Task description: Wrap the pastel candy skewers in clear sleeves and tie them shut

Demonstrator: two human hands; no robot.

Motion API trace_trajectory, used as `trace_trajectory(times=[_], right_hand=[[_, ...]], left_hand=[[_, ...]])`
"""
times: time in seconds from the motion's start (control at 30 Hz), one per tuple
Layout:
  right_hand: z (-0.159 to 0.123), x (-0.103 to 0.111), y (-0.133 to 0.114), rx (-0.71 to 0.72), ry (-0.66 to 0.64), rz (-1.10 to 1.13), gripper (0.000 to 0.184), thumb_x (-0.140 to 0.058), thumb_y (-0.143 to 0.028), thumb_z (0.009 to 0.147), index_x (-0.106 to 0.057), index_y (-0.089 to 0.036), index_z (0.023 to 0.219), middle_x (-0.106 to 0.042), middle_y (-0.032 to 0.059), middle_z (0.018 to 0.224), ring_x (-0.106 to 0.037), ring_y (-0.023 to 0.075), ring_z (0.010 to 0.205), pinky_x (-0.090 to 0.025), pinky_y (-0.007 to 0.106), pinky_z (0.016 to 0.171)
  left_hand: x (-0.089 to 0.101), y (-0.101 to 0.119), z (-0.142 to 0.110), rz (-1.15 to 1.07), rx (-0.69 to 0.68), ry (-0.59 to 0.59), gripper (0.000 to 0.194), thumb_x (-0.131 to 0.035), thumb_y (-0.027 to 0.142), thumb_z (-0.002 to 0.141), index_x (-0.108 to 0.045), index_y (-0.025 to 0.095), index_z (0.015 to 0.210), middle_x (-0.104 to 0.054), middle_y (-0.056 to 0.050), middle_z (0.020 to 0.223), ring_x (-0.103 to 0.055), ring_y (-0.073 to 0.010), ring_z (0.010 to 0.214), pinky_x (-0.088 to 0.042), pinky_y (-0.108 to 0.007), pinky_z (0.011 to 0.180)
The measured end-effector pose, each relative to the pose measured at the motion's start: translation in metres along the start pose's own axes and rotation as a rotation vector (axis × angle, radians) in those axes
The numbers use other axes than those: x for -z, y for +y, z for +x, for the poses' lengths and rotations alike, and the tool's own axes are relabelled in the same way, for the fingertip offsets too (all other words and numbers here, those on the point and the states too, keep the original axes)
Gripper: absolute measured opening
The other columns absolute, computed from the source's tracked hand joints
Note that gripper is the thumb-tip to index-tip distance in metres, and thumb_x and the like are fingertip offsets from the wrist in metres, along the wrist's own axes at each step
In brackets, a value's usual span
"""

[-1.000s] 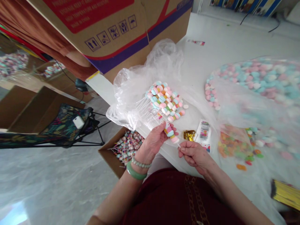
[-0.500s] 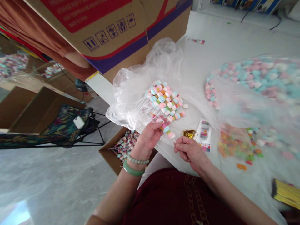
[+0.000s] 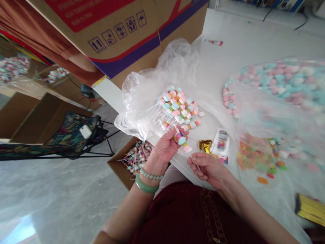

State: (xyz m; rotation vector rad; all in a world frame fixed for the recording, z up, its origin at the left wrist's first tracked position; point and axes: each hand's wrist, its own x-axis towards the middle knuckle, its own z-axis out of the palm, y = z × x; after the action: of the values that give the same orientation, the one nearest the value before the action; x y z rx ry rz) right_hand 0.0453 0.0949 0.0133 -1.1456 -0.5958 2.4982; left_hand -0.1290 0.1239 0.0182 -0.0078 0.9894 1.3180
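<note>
- Dark leafy fabric covers a folding chair [image 3: 69, 135] off the bench at far left, with a white phone [image 3: 85, 131] lying on it.
- A cardboard box [image 3: 119, 166] of wrapped lollipops [image 3: 138, 156] sits below the near edge of the white bench [image 3: 248, 37], and a large printed carton [image 3: 122, 37] overhangs its far-left edge.
- Pastel candy skewers [image 3: 176, 108] lie in rows against a crumpled clear plastic bag [image 3: 142, 105].
- The left hand [image 3: 164, 149] is curled nearly closed around a tilted candy stick [image 3: 181, 139], just in front of those rows.
- The right hand [image 3: 208, 167] pinches a thin white stick [image 3: 195, 162] between thumb and forefinger, its other fingers loosely curled; the tip sits near the candy stick, not touching. A light pinch close to the tip would steady it best.
- Gold foil ties [image 3: 205, 146] and a printed card [image 3: 220, 146] lie just beyond the right hand, leaving it little room forward.
- Farther right lie pastel candies [image 3: 284, 81], orange-and-green gummies [image 3: 254, 157] and a gold tie bundle [image 3: 308, 210].
</note>
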Motion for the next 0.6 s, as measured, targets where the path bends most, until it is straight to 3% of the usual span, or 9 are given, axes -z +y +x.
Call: trace_trajectory(times=[0.2, 0.4, 0.5, 0.6], right_hand=[[0.007, -0.006, 0.004, 0.107, 0.182, -0.101, 0.023, -0.072, -0.035, 0.064, -0.063, -0.016, 0.072, -0.054, -0.0047, 0.049, -0.035, 0.0043, 0.035, -0.016, 0.019, 0.034], [0.017, 0.001, 0.003, 0.285, 0.46, -0.508, 0.016, -0.062, -0.032, 0.067, -0.058, -0.02, 0.056, -0.049, -0.0055, 0.046, -0.037, 0.0072, 0.039, -0.025, 0.021, 0.04], [0.022, 0.006, 0.006, 0.333, 0.514, -0.653, 0.016, -0.058, -0.03, 0.07, -0.058, -0.021, 0.057, -0.05, -0.0052, 0.048, -0.041, 0.0091, 0.043, -0.029, 0.022, 0.043], [0.026, 0.003, 0.007, 0.335, 0.479, -0.641, 0.016, -0.056, -0.033, 0.073, -0.06, -0.022, 0.062, -0.052, -0.0049, 0.05, -0.042, 0.0098, 0.043, -0.03, 0.023, 0.043]], left_hand=[[-0.004, 0.0, 0.0, 0.028, -0.12, -0.001, 0.008, -0.063, 0.017, 0.083, -0.065, 0.014, 0.09, -0.07, -0.004, 0.08, -0.069, -0.016, 0.078, -0.056, -0.029, 0.078], [-0.002, -0.002, -0.003, 0.171, -0.175, 0.021, 0.018, -0.076, 0.024, 0.071, -0.067, 0.014, 0.083, -0.069, -0.002, 0.075, -0.067, -0.0147, 0.073, -0.054, -0.027, 0.075], [-0.001, -0.005, -0.002, 0.189, -0.188, 0.019, 0.019, -0.078, 0.026, 0.068, -0.067, 0.014, 0.077, -0.068, 0.0, 0.074, -0.065, -0.0124, 0.07, -0.053, -0.027, 0.076], [-0.001, -0.008, 0.0, 0.206, -0.184, 0.004, 0.019, -0.077, 0.027, 0.07, -0.068, 0.014, 0.08, -0.068, -0.001, 0.076, -0.066, -0.0129, 0.071, -0.053, -0.027, 0.076]])
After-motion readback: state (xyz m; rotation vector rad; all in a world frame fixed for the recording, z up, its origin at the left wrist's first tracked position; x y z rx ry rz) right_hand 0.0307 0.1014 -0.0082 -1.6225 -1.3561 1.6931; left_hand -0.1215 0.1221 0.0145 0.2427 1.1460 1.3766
